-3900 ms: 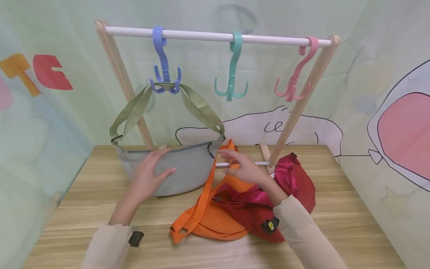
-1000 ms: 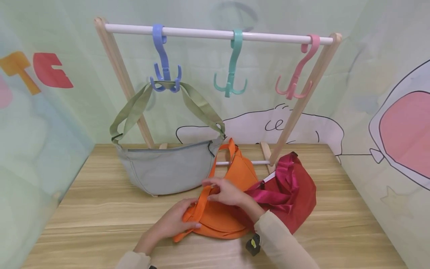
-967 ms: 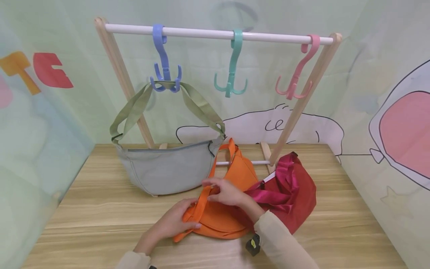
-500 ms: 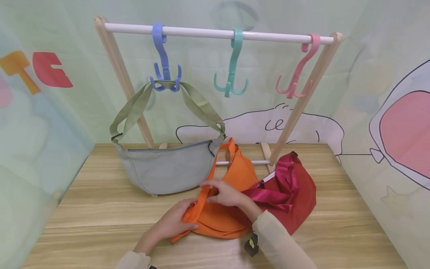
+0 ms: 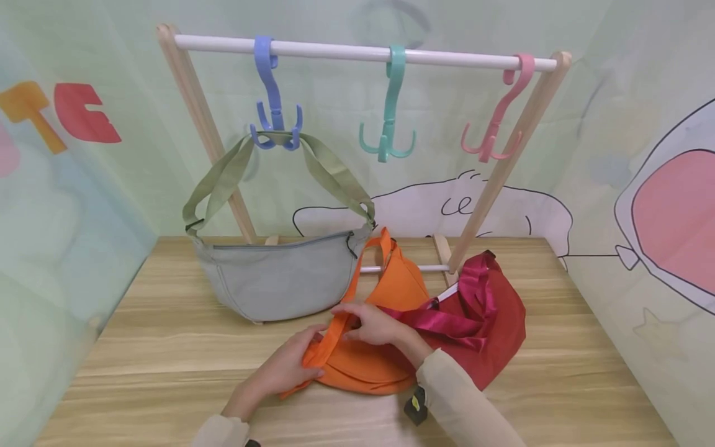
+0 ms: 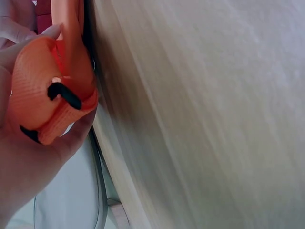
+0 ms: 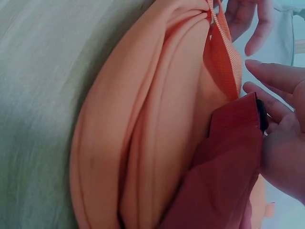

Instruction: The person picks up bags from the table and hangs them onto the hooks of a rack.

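An orange crossbody bag lies on the table, its strap looped toward the left. In the left wrist view, my left hand grips the bag's orange strap end, thumb on one side and fingers on the other. Beside the strap hovers my right hand, fingers loosely bent; the right wrist view shows its fingertips next to the webbing without a clear grip. A dark red bag overlaps the orange one, its end passing under the right wrist.
A grey bag hangs by its green strap from a blue hook on a rack with a white bar. A green hook and a pink hook hang farther right. The wooden table extends around the bags.
Both hands came down from the grey bag to the orange one. The red bag's near end was shifted right. Over the last second, the hands barely moved; the orange strap end slid slightly left.
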Demonstrator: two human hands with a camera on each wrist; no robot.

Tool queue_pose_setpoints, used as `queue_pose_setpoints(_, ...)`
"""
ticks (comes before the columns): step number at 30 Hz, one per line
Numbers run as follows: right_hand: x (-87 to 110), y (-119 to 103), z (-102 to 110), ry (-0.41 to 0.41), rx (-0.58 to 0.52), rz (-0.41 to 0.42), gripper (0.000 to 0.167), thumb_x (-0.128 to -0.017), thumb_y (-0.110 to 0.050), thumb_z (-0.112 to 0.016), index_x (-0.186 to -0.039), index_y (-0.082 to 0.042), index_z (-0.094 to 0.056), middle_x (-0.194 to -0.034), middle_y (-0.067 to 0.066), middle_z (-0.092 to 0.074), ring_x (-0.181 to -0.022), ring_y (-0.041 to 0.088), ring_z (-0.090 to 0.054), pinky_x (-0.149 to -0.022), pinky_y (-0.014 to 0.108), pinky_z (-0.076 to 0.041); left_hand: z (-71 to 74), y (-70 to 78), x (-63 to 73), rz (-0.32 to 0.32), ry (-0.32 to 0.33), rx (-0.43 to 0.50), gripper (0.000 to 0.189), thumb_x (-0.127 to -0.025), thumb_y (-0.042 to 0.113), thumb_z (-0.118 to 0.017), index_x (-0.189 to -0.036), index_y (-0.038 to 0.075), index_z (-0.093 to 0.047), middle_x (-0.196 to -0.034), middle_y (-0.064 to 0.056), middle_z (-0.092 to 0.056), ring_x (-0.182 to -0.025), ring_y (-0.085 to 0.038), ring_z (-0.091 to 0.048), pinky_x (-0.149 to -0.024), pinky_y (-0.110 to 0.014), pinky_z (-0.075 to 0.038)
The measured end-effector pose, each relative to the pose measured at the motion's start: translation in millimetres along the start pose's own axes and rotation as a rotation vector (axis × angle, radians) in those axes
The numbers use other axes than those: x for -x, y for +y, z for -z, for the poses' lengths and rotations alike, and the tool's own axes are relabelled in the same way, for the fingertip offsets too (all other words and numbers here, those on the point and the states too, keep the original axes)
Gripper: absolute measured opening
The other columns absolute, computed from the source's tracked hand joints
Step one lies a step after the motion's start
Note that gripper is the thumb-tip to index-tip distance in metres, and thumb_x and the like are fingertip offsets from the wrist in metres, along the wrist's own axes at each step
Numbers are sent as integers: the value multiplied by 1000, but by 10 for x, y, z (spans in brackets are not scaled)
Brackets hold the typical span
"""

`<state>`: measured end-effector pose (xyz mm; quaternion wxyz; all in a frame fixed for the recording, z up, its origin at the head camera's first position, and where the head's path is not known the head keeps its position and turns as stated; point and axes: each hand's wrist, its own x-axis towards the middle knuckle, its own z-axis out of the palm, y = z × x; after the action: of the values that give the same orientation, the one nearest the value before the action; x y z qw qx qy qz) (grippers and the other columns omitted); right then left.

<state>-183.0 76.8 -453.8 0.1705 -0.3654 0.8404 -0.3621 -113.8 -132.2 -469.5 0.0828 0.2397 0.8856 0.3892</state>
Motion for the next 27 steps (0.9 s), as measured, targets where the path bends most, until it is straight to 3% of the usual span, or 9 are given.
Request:
queue_pose_setpoints(8,-17,56,-48,-25,12,18,46,-82,-3,-66,-126,-3,-50,-122,9,-51,-104,21,-46,-87,28,-40,14,-17,-12,10,-12,9,70,-71,3,-75,-131,-2,-39,-108,-8,-55,-99,-22,-52,-86,-44,-41)
queue_pose_setpoints(15,-41,87,-78,-37,12,24,47,-83,-5,-66,-127,-5,-50,-127,8,-49,-115,22,-42,-95,31,-36,29,-18,3,2,12,7,67,-71,0,-73,-130,1,-41,-112,-10,-56,-104,-28,-53,-89,-48,-39)
queue_pose_setpoints(27,-43,75,-100,-27,37,46,45,-83,-7,-66,-126,-5,-51,-124,5,-52,-112,18,-43,-96,30,-34,67,-18,20,1,38,44,64,-70,-15,-62,-129,6,-44,-109,-8,-58,-104,-28,-54,-88,-47,-41)
